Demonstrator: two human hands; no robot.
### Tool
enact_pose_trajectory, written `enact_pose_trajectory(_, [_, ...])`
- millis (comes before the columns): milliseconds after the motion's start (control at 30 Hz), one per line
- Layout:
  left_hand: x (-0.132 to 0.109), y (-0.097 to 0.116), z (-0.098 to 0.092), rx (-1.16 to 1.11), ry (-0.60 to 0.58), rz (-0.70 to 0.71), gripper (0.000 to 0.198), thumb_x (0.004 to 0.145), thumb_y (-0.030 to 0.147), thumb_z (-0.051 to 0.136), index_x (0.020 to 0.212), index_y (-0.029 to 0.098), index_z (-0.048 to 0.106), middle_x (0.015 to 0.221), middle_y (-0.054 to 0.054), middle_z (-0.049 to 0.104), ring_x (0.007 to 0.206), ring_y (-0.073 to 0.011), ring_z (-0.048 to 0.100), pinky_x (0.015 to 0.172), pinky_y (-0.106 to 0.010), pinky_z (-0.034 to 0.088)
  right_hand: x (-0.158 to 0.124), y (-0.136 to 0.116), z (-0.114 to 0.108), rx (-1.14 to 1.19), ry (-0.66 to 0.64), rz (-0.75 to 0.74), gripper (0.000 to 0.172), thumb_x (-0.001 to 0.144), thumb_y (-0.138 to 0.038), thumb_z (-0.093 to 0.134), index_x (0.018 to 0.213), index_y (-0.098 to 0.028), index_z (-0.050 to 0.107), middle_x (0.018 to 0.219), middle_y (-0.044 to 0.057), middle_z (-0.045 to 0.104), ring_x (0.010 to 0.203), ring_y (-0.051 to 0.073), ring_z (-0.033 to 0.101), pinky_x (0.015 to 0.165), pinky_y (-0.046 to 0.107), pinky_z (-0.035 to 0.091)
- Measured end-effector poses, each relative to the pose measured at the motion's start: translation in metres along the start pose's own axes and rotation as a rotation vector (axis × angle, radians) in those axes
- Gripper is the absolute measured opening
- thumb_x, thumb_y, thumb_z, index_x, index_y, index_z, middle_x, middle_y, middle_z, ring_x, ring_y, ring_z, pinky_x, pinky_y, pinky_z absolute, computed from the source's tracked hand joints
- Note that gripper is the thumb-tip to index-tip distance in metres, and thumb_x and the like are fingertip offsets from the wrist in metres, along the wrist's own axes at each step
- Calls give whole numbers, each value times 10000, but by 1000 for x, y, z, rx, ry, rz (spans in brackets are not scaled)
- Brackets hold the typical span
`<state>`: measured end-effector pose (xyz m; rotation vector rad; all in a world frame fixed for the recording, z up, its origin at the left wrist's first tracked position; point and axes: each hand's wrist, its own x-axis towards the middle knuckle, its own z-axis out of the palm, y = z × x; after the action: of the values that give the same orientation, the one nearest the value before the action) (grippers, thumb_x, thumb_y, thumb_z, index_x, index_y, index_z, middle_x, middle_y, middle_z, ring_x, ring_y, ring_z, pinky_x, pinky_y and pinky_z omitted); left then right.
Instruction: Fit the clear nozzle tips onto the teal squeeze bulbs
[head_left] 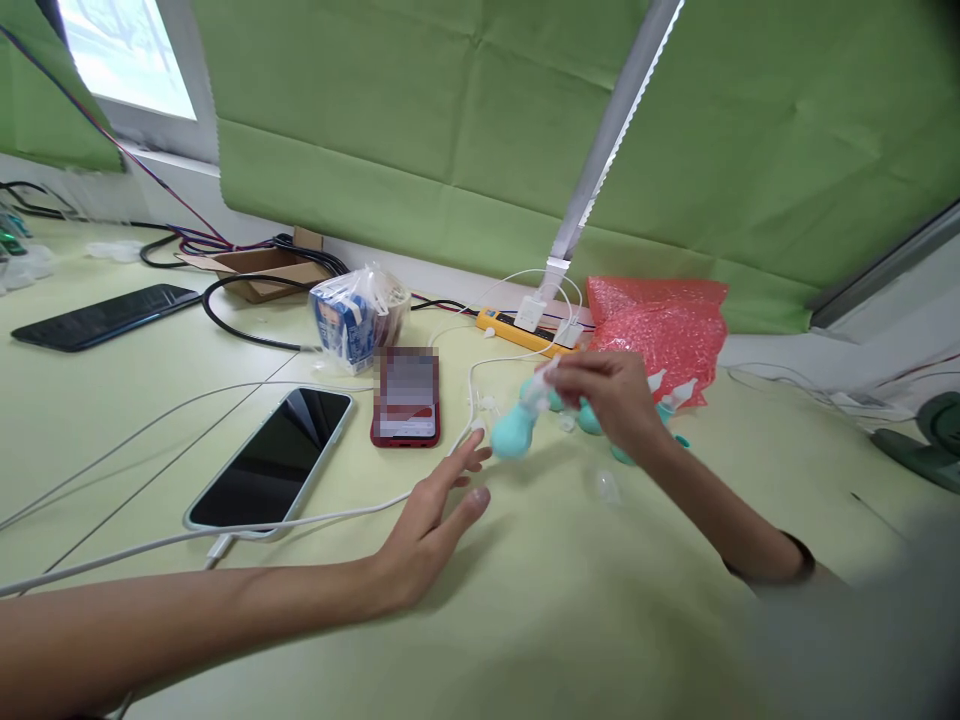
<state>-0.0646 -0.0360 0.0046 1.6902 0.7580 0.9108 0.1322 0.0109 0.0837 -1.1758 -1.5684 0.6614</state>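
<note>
Nearest of all, a person's bare left forearm (225,620) stretched across a pale green table (570,630), in front of a red-cased phone (406,400) that lay face up. The left hand (427,510), in front of that phone and to its right, was wide, thumb and fingers loosely spread. Its fingertips were just beside a turquoise bulb (512,433); from where I stood, I could not tell whether they touched it. To the right of the phone, the right hand (611,395) pinched the bulb's clear nozzle (534,392), tilting the piece so its round end pointed down and toward the phone. Farther right of the phone sat more turquoise bulbs (589,420), partly hidden by that hand, and a small clear cap (608,487). Behind and to the phone's right were a yellow power strip (489,322) and a red bubble-wrap pouch (656,320). Left of the red-cased phone, and nearer, lay a pale-cased phone (274,460), its screen dark, a white cable (337,517) crossing its near end. Behind the red-cased phone, to its left, stood a clear plastic bag (360,310) holding blue packaging, with an open cardboard box (262,290) beyond.
</note>
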Motion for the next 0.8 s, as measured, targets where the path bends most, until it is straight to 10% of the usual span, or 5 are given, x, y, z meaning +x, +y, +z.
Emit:
enact_pose_trajectory(133, [0,1,0,29,-16,35,300,813,218,385,1111,193,410,1150,-68,453,1036,-177,417,902,-323,340,55,11,-3,-254,249,-142,145,611,-269,615,563,-133,623,469,-19,513,407,71,423,402,212,348])
enact_pose_trajectory(267, [1,-1,0,105,-79,99,229,756,113,397,962,189,464,1008,-50,494,949,-167,448,830,-302,383,83,44,5,-649,182,-119,208,661,-295,534,633,-119,640,557,15,587,520,113,519,504,230,400])
enact_pose_trajectory(600, [3,-3,2,195,-113,123,288,654,15,394,870,176,497,915,-37,487,878,-157,464,797,-280,384,67,50,9,-940,262,-234,324,656,-372,532,854,-126,602,682,58,593,667,198,534,610,307,393])
enact_pose_trajectory(800, [4,-1,1,217,-120,90,299,644,11,373,854,177,506,893,-38,504,871,-166,472,779,-282,388,8,45,31,-1031,-294,-452,244,752,-280,468,926,-136,560,822,79,573,702,174,541,627,270,402])
